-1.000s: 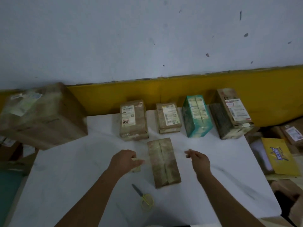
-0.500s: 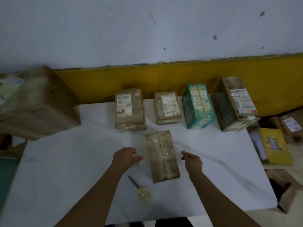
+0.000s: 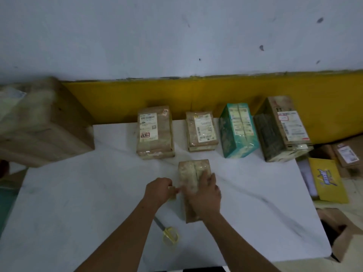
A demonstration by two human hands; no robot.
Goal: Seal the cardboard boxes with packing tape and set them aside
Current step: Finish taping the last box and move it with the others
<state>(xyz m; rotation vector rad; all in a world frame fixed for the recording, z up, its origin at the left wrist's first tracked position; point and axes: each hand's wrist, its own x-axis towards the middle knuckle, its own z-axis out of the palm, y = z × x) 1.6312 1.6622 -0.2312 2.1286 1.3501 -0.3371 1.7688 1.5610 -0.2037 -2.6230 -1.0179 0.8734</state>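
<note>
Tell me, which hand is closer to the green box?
Right. The right hand lies on the brown box in front of the green box; the left hand is farther left, beside that brown box.

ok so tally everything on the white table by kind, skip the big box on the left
brown cardboard boxes: 4, three in the back row, one under the right hand
teal box: 1
yellow-handled scissors: 1
packing tape in the left hand: 1
total: 7
</note>
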